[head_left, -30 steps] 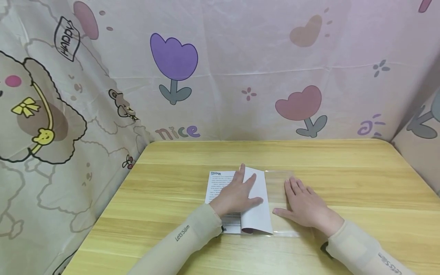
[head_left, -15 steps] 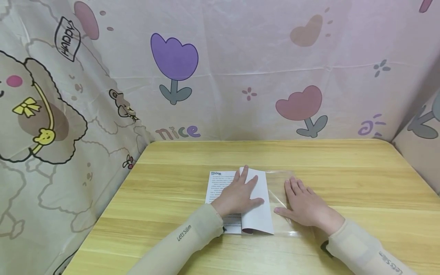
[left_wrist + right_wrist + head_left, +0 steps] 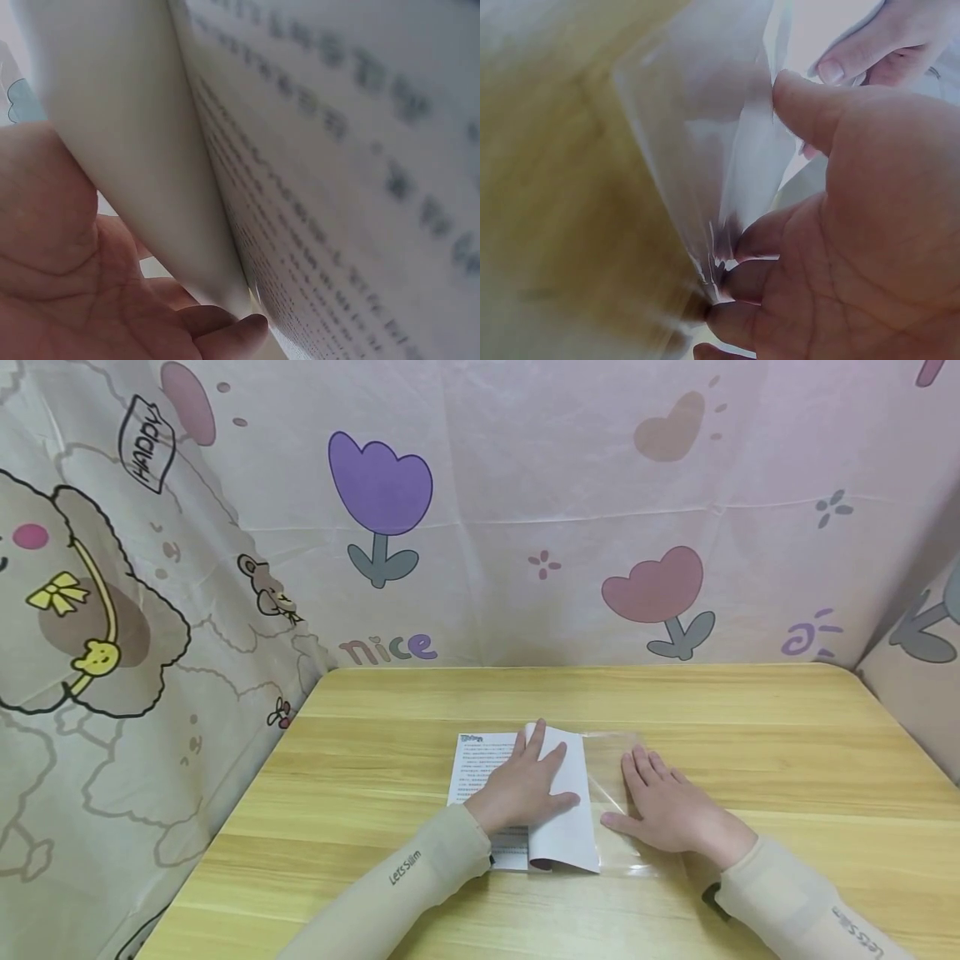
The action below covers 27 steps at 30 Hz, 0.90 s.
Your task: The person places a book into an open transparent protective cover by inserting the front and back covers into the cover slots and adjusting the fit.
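A booklet with a printed page (image 3: 510, 847) lies on the table, its white cover flap (image 3: 564, 839) folded over to the right. My left hand (image 3: 521, 789) rests on the flap with fingers spread; in the left wrist view the palm (image 3: 82, 277) is beside the curved blank sheet (image 3: 127, 135) and the printed page (image 3: 337, 150). A clear plastic sleeve (image 3: 611, 777) extends right from under the flap. My right hand (image 3: 671, 810) lies on its right part, fingers straight. The right wrist view shows those fingertips (image 3: 731, 322) touching the creased clear film (image 3: 697, 127).
The wooden table (image 3: 390, 710) surrounds the booklet. Behind it hangs a patterned cloth (image 3: 495, 443), with another cloth side (image 3: 202, 710) at the left and one at the right.
My left hand and the white flap have shifted slightly to the right. A diagonal crease has appeared in the clear sleeve. My right hand has barely moved.
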Motion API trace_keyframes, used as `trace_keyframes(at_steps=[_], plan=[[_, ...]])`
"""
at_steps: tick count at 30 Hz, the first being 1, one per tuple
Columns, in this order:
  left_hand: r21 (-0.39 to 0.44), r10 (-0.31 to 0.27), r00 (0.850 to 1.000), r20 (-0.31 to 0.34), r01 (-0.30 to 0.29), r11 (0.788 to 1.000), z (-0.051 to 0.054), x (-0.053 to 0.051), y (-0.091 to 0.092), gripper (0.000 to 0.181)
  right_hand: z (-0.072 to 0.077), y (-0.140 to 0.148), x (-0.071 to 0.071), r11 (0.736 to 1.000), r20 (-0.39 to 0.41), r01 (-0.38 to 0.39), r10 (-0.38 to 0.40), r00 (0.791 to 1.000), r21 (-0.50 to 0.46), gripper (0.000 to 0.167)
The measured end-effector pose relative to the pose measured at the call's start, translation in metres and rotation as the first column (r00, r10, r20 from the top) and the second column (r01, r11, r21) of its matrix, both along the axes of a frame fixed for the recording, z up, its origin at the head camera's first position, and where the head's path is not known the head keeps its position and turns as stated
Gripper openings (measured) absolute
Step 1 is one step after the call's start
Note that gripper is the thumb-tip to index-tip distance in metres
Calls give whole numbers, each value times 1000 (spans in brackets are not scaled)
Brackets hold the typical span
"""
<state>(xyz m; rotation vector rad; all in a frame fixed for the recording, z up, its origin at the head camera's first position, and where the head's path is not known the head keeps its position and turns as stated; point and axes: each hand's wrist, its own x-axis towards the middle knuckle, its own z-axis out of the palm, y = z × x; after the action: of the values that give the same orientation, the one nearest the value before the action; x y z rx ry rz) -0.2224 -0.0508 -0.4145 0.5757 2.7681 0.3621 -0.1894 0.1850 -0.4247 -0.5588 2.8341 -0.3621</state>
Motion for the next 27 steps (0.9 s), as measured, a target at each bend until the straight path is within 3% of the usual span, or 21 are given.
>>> trace_keyframes(at_steps=[5,19,27], plan=[[-10,-2,1000,-6,2,1000,0,0,0,79,1,1,1,1000,7,2,-2,1000,-1,116],[-14,24,1000,-10,-25,1000,2,3,0,76,4,7,-3,998,67,-26,30,997,-49,110],[-15,20,1000,-18,-20,1000,1,3,1,77,5,7,-2,998,86,-18,22,996,-56,117]])
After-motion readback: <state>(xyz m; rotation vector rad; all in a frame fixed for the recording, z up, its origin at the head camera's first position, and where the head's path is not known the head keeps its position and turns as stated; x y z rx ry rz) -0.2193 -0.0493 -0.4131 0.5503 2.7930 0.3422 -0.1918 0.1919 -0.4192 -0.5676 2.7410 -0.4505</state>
